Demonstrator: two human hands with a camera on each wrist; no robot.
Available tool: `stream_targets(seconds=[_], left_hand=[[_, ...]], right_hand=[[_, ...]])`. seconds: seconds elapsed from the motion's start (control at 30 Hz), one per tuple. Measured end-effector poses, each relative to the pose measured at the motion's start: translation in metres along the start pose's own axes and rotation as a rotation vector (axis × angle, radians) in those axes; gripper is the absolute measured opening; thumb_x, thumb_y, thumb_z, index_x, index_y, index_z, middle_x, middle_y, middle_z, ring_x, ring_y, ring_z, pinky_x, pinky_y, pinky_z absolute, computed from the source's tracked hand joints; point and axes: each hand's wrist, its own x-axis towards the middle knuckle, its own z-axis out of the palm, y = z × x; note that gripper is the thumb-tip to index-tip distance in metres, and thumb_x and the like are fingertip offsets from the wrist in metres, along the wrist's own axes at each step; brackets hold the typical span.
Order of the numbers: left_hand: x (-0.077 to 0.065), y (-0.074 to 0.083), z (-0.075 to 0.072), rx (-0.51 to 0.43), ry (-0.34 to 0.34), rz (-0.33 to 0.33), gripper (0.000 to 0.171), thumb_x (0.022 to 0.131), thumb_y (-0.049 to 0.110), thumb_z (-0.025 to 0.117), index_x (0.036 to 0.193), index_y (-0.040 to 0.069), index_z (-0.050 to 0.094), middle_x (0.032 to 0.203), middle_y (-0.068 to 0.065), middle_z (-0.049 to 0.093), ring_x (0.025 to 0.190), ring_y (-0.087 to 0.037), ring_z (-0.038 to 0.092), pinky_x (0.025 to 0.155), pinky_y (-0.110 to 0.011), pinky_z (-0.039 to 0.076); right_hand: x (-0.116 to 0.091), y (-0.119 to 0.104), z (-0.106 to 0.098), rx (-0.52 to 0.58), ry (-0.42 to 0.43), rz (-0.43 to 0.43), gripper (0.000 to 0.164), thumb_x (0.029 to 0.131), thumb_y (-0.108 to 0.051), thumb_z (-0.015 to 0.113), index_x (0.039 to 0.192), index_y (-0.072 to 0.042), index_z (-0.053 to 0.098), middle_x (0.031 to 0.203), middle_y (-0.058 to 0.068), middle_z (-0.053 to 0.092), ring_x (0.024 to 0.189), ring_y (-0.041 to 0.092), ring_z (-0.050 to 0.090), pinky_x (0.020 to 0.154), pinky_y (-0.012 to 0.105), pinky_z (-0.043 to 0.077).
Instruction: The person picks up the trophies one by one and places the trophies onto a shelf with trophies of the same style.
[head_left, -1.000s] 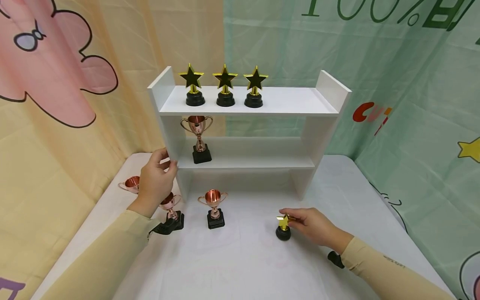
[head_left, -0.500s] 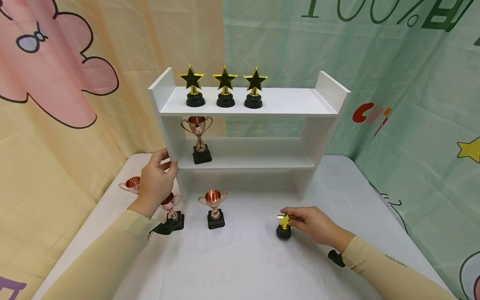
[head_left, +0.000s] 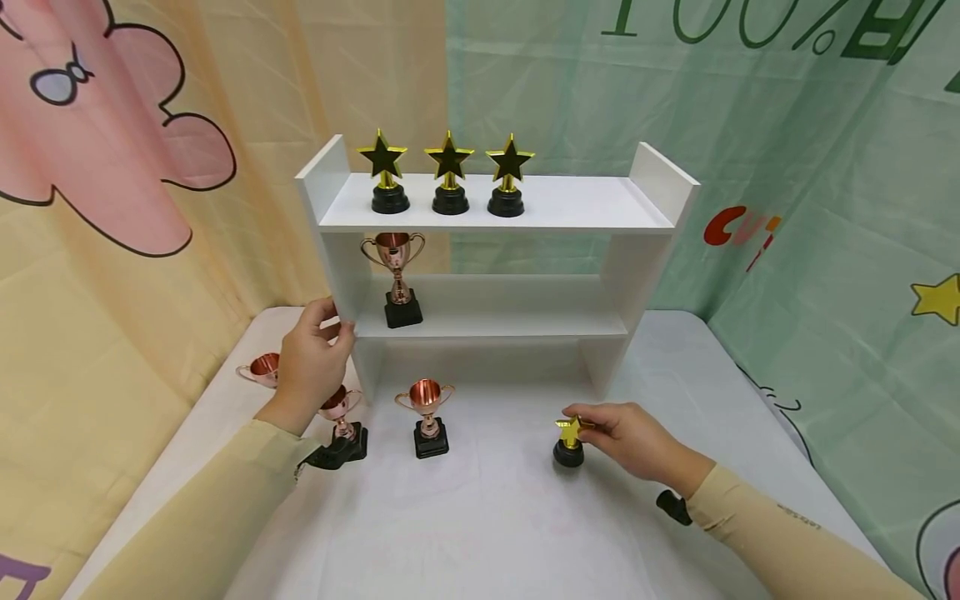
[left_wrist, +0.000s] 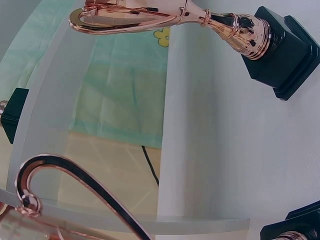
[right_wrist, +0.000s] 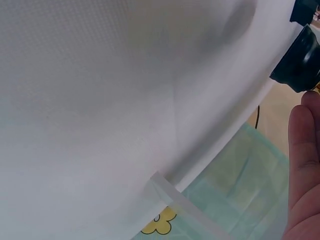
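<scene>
My right hand (head_left: 636,443) pinches a gold star trophy (head_left: 569,432) by its star, over the right part of the table. Its round black base (right_wrist: 300,62) points away from the fingers (right_wrist: 303,155) in the right wrist view. At the left side panel of the white shelf (head_left: 495,337), my left hand (head_left: 313,354) grips the panel's edge between thumb and fingers. Beside and partly behind that hand are two rose-gold cup trophies, a nearer cup (head_left: 343,429) and a farther cup (head_left: 264,367). Another cup trophy (head_left: 429,417) stands upright before the shelf.
Three gold star trophies, the middle one (head_left: 450,171) among them, line the top shelf. One cup trophy (head_left: 401,283) stands at the left of the middle shelf. A white cloth covers the table (head_left: 480,533); printed curtains (head_left: 810,208) hang behind and at the sides.
My right hand has raised the star trophy slightly and carried it a little toward the shelf. My left hand stays at the side panel.
</scene>
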Motion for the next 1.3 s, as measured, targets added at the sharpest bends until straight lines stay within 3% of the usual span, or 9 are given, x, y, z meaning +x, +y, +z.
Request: stream_targets(seconds=[0.53,0.9,1.1,1.3], left_hand=[[0.0,0.0,0.0,0.008,-0.004,0.002,0.038,0.104,0.01,0.06,0.141,0.002,0.056,0.142,-0.022,0.063,0.122,-0.047,0.069,0.096,-0.053,0.057],[0.0,0.0,-0.001,0.003,-0.007,0.002,0.038,0.104,0.011,0.06,0.142,0.003,0.056,0.142,-0.022,0.063,0.123,-0.046,0.069,0.096,-0.052,0.057],[0.0,-0.001,0.0,-0.001,-0.006,0.003,0.038,0.104,0.011,0.06,0.141,0.003,0.056,0.142,-0.022,0.063,0.123,-0.046,0.069,0.097,-0.052,0.057],[0.001,-0.002,0.001,0.007,0.001,0.009,0.037,0.104,0.01,0.061,0.14,0.003,0.057,0.141,-0.022,0.064,0.121,-0.046,0.07,0.096,-0.051,0.058]], right_hand=[[0.002,-0.005,-0.008,0.007,0.003,0.015,0.04,0.096,-0.002,0.073,0.136,-0.005,0.07,0.129,0.014,0.075,0.113,0.017,0.075,0.091,0.023,0.061],[0.004,-0.013,-0.02,-0.007,0.039,-0.027,0.039,0.096,-0.003,0.074,0.135,-0.003,0.07,0.123,0.012,0.078,0.108,0.019,0.077,0.089,0.025,0.062],[0.005,-0.02,-0.03,-0.062,0.077,-0.023,0.039,0.095,-0.003,0.075,0.133,-0.008,0.072,0.117,0.006,0.08,0.101,0.004,0.074,0.086,0.025,0.063],[0.01,-0.03,-0.046,-0.115,0.112,-0.065,0.04,0.094,-0.001,0.076,0.133,-0.008,0.072,0.116,0.006,0.08,0.1,0.003,0.074,0.085,0.026,0.063]])
